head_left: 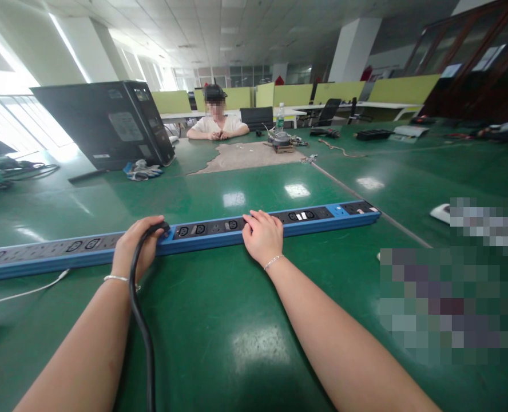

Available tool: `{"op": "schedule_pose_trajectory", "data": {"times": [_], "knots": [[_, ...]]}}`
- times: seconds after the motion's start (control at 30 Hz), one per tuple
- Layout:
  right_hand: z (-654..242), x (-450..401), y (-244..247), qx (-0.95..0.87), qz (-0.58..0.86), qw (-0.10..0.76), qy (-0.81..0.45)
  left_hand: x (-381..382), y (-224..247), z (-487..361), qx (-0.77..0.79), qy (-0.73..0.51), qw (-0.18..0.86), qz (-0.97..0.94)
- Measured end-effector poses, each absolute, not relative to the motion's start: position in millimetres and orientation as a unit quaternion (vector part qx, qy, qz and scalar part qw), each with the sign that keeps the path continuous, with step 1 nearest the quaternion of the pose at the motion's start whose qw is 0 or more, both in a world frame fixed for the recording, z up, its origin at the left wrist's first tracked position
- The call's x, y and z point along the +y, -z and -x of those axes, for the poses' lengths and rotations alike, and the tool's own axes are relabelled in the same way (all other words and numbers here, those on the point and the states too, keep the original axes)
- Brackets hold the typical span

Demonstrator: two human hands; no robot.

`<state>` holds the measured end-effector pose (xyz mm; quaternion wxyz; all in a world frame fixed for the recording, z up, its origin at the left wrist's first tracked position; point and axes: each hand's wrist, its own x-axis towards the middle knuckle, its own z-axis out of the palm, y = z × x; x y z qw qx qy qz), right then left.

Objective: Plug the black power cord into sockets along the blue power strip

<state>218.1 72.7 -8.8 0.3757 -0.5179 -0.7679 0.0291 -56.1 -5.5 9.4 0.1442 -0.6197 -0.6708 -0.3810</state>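
A long blue and black power strip [216,228] with rows of sockets lies slantwise across the green table. My left hand [136,243] is at its middle section, fingers and thumb closed around the end of a thick black power cable [139,303] where it meets the strip. From there the cable bends over the hand and runs down toward me between my arms. Further right, my right hand [264,236] grips the strip, fingers over its top and thumb at the near side; the fingertips are partly hidden.
A black computer case [108,123] stands back left, with gloves [142,170] beside it. Across the table [219,297] sits a person [217,120]. A bottle [280,116] and small parts stand near a cardboard sheet [245,155]. A white cable [31,292] lies at left.
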Motion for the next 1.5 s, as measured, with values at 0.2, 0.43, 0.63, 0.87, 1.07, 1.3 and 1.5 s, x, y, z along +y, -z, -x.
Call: {"op": "schedule_pose_trajectory", "data": {"times": [0.2, 0.43, 0.63, 0.87, 1.07, 1.3, 1.5], "knots": [[-218, 73, 9, -0.769, 0.519, 0.373, -0.030, -9, -7, 53, -0.678, 0.375, 0.152, 0.614], [-218, 73, 10, -0.771, 0.518, 0.370, -0.027, -20, -6, 43, -0.664, 0.349, 0.186, 0.634], [-218, 74, 10, -0.769, 0.514, 0.379, -0.023, -28, -3, 44, -0.654, 0.336, 0.201, 0.647], [-218, 73, 10, -0.769, 0.512, 0.382, -0.020, -25, -17, 37, -0.691, 0.299, 0.204, 0.625], [-218, 74, 10, -0.770, 0.516, 0.374, -0.027, -33, -13, 33, -0.706, 0.278, 0.199, 0.620], [-218, 74, 10, -0.766, 0.517, 0.381, -0.030, -35, -7, 40, -0.701, 0.241, 0.215, 0.636], [-218, 73, 9, -0.768, 0.518, 0.376, -0.026, -29, -3, 39, -0.699, 0.299, 0.198, 0.619]]}}
